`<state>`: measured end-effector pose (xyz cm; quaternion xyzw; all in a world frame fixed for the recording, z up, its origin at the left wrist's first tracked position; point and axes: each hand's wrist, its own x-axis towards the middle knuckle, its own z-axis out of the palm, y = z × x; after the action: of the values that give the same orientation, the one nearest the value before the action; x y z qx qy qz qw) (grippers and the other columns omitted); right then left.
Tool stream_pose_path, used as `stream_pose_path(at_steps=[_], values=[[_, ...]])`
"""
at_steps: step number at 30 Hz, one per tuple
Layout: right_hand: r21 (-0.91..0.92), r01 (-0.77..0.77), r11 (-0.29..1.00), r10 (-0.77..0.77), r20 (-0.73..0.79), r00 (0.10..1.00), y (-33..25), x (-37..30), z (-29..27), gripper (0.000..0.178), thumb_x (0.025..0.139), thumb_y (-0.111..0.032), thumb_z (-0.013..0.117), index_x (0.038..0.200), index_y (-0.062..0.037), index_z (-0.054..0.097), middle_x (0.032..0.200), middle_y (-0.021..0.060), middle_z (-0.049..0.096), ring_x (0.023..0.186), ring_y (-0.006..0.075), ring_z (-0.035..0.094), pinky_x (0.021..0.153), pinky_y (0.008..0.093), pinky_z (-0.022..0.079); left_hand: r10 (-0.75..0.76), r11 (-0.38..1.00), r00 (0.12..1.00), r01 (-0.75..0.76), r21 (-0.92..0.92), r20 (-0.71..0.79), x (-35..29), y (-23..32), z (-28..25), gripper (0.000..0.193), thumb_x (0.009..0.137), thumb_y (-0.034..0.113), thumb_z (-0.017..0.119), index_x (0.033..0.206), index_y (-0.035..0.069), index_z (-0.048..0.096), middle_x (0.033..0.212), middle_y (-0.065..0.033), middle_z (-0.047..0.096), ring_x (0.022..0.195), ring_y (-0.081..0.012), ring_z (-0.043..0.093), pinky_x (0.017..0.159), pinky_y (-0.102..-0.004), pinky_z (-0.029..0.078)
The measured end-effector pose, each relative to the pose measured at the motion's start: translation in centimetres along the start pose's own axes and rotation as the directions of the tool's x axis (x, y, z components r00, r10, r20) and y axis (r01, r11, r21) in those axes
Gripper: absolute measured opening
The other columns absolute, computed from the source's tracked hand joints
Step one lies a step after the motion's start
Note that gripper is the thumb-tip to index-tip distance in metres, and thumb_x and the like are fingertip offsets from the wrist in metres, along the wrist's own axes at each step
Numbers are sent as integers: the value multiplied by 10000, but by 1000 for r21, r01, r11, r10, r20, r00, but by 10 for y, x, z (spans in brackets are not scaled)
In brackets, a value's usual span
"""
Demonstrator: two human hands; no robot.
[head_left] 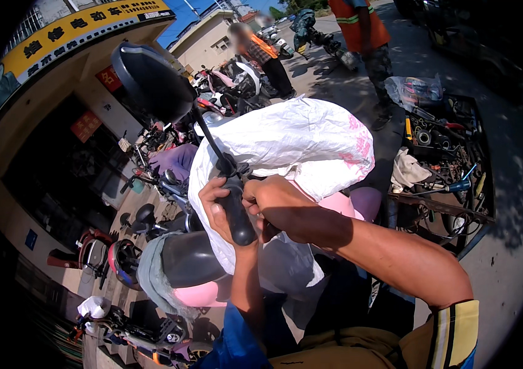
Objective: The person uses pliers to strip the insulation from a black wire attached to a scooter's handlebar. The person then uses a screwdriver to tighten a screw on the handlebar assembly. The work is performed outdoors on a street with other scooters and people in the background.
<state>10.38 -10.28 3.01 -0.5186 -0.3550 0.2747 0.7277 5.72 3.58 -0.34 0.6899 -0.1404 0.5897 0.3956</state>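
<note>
My left hand (214, 205) is wrapped round the black handlebar grip (238, 216) of a pink scooter (200, 294). My right hand (266, 198) has its fingers curled closed against the grip's other side, just below the mirror mount. What its fingertips hold, if anything, is hidden. A black rear-view mirror (152, 83) rises on a thin stem from the handlebar. Behind both hands, a white woven sack (286, 132) drapes over the scooter's front. The scooter's black seat (192, 258) lies to the left, with a grey-green cloth (155, 273) along its edge.
On the right stands a tool cart (443, 200) heaped with hand tools, a rag (409, 171) and a plastic bag (415, 91). Parked scooters (230, 86) line the shopfront at left and back. Two people in orange vests (363, 27) stand farther off.
</note>
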Motion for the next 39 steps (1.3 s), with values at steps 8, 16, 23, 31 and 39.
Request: stream_pose_path(at_steps=[8,16,23,31,39], values=[[84,-124,989,123,21,992,-12,-5,-1,253,975,-176,497,943,43,619,795,141,625,645,226,636,502,367,478,73,993,997,-75,93,21,3,-9,-2,458,1040,435,338,988,10,501,1205,-168,521,1078,-238,542,955,-373,440],[133,-192,972,190,31,981,-26,4,-29,379,945,-367,532,924,7,586,847,82,554,620,168,523,548,341,427,8,1000,1000,-9,29,24,8,-13,14,479,1058,466,325,1023,11,472,1235,-169,473,1112,-232,517,989,-397,432],[331,-309,891,319,28,947,-22,-4,-21,427,953,-427,531,1002,-4,565,914,72,509,650,149,474,540,332,382,-36,999,999,37,-32,20,3,-13,12,478,1058,455,304,1007,17,489,1196,-171,505,1122,-243,511,991,-383,409],[277,-235,932,220,84,972,-24,-27,-55,303,968,-308,565,993,-15,642,878,36,609,665,121,513,557,272,380,30,999,1000,-29,39,-8,4,-16,9,447,1052,426,300,979,33,499,1170,-155,542,1085,-224,520,988,-365,417],[93,-49,994,54,-51,997,20,-25,-58,244,899,-201,611,897,23,707,766,54,606,711,125,538,662,268,415,54,996,997,-49,79,-61,8,-15,24,563,1057,509,292,950,5,518,1160,-170,540,1083,-241,524,978,-374,414]])
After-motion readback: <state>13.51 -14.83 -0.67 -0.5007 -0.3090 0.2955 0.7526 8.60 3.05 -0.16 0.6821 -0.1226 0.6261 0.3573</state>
